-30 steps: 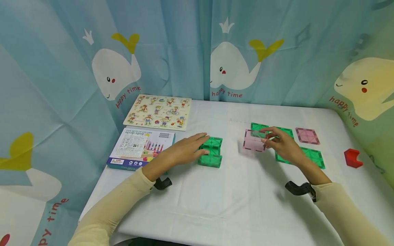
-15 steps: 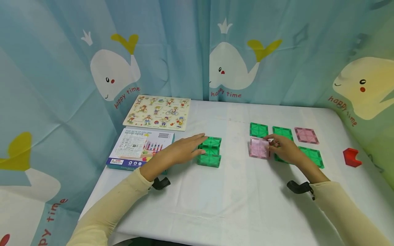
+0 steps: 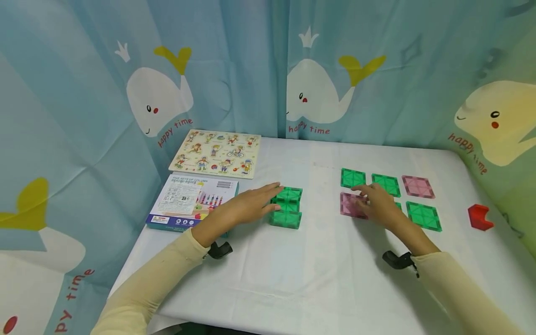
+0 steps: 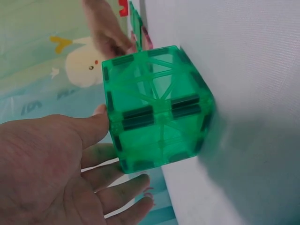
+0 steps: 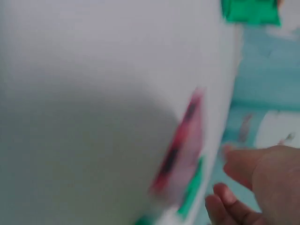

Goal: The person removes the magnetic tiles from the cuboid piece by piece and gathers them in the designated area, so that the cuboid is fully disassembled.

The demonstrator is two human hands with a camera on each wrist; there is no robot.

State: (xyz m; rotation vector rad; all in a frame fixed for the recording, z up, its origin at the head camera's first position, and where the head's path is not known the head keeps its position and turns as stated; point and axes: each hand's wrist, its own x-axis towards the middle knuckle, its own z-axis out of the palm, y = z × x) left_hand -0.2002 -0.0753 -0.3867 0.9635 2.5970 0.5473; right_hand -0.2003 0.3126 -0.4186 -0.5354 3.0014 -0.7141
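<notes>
My left hand rests against a box-like build of translucent green magnetic tiles, left of the table's middle. In the left wrist view, its fingers lie loosely extended along the near side of the green tile build, the thumb at its edge. My right hand hovers over a pink magnetic tile lying on the cloth. The right wrist view is blurred; there the thumb and fingers stand apart from the pink tile. A green tile under the right hand is mostly hidden.
Flat green tiles and another pink tile lie around the right hand. A red notched piece is at the far right. A boxed toy and a picture puzzle board lie at the left.
The pink tile, held raised by the right hand, was lowered right and flat onto the cloth in front of a green tile. The right fingers have let go. The left hand has stayed put.
</notes>
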